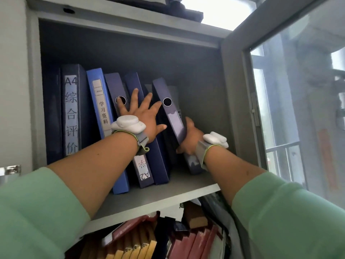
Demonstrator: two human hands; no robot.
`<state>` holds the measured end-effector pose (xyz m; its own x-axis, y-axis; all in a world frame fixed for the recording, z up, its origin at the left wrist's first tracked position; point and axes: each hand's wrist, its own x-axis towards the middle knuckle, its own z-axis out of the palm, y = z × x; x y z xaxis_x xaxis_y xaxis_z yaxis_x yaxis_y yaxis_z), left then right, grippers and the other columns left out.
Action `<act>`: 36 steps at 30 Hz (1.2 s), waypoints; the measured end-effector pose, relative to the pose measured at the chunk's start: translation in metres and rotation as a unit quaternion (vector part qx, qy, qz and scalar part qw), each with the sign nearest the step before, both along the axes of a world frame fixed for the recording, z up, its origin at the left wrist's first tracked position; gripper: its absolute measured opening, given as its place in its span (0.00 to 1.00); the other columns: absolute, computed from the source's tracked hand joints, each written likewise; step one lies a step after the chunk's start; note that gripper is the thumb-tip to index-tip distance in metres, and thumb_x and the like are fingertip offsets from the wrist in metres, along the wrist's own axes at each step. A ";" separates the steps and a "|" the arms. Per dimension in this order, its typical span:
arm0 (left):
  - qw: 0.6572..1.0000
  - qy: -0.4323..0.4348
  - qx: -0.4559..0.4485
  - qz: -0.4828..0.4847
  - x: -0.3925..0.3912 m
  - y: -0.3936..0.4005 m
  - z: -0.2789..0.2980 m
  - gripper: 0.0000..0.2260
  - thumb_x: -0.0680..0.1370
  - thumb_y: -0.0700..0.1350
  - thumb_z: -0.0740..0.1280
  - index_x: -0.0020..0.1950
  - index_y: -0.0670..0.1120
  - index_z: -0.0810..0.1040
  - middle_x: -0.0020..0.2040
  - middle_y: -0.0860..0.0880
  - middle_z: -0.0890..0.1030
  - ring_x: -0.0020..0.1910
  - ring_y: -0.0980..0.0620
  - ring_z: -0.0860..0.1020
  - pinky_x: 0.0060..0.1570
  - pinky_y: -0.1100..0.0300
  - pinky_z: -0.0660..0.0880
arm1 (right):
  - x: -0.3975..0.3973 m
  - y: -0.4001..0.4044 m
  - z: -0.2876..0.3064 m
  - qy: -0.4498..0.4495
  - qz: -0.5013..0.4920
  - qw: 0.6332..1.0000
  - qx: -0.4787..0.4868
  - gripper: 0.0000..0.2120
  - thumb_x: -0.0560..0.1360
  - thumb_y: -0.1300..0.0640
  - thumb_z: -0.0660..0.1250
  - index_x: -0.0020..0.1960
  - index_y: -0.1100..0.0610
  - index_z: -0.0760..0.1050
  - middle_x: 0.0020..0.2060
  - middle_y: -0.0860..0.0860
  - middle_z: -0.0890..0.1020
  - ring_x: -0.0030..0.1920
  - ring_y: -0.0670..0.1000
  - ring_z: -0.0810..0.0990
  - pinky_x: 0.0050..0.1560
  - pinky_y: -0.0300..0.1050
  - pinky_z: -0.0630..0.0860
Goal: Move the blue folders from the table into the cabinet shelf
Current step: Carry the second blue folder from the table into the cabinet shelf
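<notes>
Two green sleeves [33, 208] reach up to the shelf [168, 189]. The right hand [189, 141] is wrapped around the last blue folder [172, 116], which leans left on the shelf. The left hand [143, 116] is spread flat against the other folders [130, 86] standing beside it.
</notes>
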<state>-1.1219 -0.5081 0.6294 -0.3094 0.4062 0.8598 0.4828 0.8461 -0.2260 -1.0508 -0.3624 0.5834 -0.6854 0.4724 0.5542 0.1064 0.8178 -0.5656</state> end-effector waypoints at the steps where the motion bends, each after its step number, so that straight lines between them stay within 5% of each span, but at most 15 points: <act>1: 1.000 -0.004 -0.004 0.000 0.005 0.000 0.000 0.34 0.73 0.66 0.60 0.76 0.60 0.55 0.81 0.52 0.51 0.79 0.42 0.38 0.70 0.30 0.39 | 0.003 -0.001 0.000 0.006 -0.005 1.000 0.001 0.57 0.63 0.60 0.78 0.78 0.51 0.42 0.66 0.59 0.75 0.65 0.60 0.75 0.64 0.51 0.73; 5: 0.999 -0.023 0.008 -0.032 0.025 0.002 0.000 0.33 0.74 0.64 0.62 0.76 0.58 0.57 0.81 0.51 0.52 0.79 0.41 0.40 0.73 0.35 0.40 | 0.019 -0.008 0.000 0.042 -0.014 0.999 -0.009 0.53 0.65 0.57 0.76 0.78 0.52 0.46 0.68 0.59 0.71 0.67 0.60 0.73 0.65 0.50 0.72; 10: 0.980 -0.052 0.080 -0.175 0.070 0.017 -0.016 0.24 0.77 0.52 0.63 0.73 0.50 0.66 0.74 0.46 0.69 0.78 0.43 0.55 0.73 0.48 0.57 | 0.050 -0.034 -0.003 0.189 -0.028 0.980 0.058 0.18 0.74 0.53 0.64 0.62 0.58 0.70 0.56 0.58 0.79 0.57 0.61 0.77 0.51 0.49 0.74; 12: 0.958 -0.106 0.110 -0.244 0.092 0.021 -0.027 0.21 0.78 0.46 0.62 0.71 0.48 0.69 0.70 0.43 0.74 0.73 0.44 0.65 0.69 0.50 0.66 | 0.072 -0.039 -0.007 0.210 -0.023 0.973 0.097 0.12 0.76 0.53 0.61 0.57 0.57 0.73 0.52 0.57 0.81 0.53 0.61 0.79 0.43 0.45 0.69; 16: 0.925 -0.151 0.148 -0.315 0.145 0.011 -0.045 0.16 0.77 0.40 0.61 0.63 0.48 0.77 0.61 0.44 0.81 0.62 0.42 0.77 0.61 0.49 0.73 | 0.124 -0.049 -0.020 0.189 -0.028 0.970 0.149 0.14 0.76 0.55 0.59 0.58 0.53 0.77 0.51 0.54 0.84 0.51 0.57 0.81 0.43 0.41 0.66; 19: 0.916 -0.175 0.140 -0.333 0.198 -0.001 -0.058 0.11 0.75 0.40 0.63 0.53 0.50 0.81 0.56 0.47 0.83 0.58 0.44 0.78 0.58 0.53 0.74 | 0.175 -0.060 -0.030 0.130 -0.052 0.981 0.132 0.04 0.72 0.58 0.63 0.41 0.54 0.77 0.30 0.47 0.76 0.38 0.54 0.77 0.38 0.42 0.67; 21: 0.921 -0.171 0.127 -0.327 0.227 -0.014 -0.063 0.09 0.74 0.43 0.64 0.49 0.54 0.81 0.53 0.49 0.84 0.55 0.45 0.79 0.55 0.53 0.74 | 0.210 -0.072 -0.036 0.118 -0.047 0.985 0.119 0.08 0.69 0.60 0.66 0.34 0.51 0.70 0.25 0.45 0.68 0.33 0.51 0.72 0.33 0.41 0.66; 23: 0.932 -0.160 0.097 -0.310 0.259 -0.035 -0.070 0.07 0.71 0.53 0.63 0.46 0.57 0.79 0.47 0.52 0.84 0.49 0.47 0.81 0.49 0.53 0.76 | 0.250 -0.090 -0.047 0.137 -0.027 0.980 0.142 0.07 0.68 0.60 0.64 0.34 0.52 0.69 0.25 0.45 0.68 0.31 0.50 0.72 0.30 0.40 0.67; 26: 0.944 -0.164 0.023 -0.285 0.353 -0.042 -0.087 0.17 0.66 0.63 0.54 0.44 0.58 0.77 0.38 0.58 0.82 0.39 0.56 0.80 0.41 0.52 0.78 | 0.348 -0.096 -0.070 0.114 -0.044 0.980 0.159 0.08 0.69 0.58 0.64 0.33 0.51 0.68 0.29 0.47 0.73 0.35 0.51 0.77 0.35 0.42 0.74; 28: 0.957 -0.124 -0.006 -0.263 0.388 -0.040 -0.095 0.13 0.71 0.60 0.56 0.44 0.57 0.77 0.38 0.56 0.82 0.38 0.54 0.80 0.37 0.56 0.75 | 0.394 -0.101 -0.081 0.095 -0.045 0.982 0.156 0.08 0.70 0.56 0.67 0.35 0.52 0.69 0.33 0.49 0.76 0.37 0.51 0.78 0.39 0.44 0.76; 31: 0.950 -0.129 -0.035 -0.282 0.482 -0.004 -0.115 0.10 0.79 0.46 0.60 0.50 0.43 0.79 0.43 0.46 0.81 0.39 0.48 0.75 0.35 0.61 0.62 | 0.502 -0.086 -0.101 0.067 -0.065 0.969 0.227 0.15 0.73 0.57 0.65 0.32 0.53 0.63 0.27 0.47 0.67 0.34 0.50 0.71 0.35 0.43 0.69; 36: 0.902 -0.128 -0.122 -0.393 0.589 0.034 -0.131 0.15 0.69 0.54 0.46 0.30 0.50 0.67 0.30 0.54 0.71 0.29 0.58 0.69 0.28 0.63 0.61 | 0.615 -0.047 -0.124 0.019 -0.175 0.967 0.186 0.08 0.74 0.58 0.62 0.37 0.56 0.68 0.27 0.47 0.65 0.34 0.51 0.69 0.31 0.42 0.62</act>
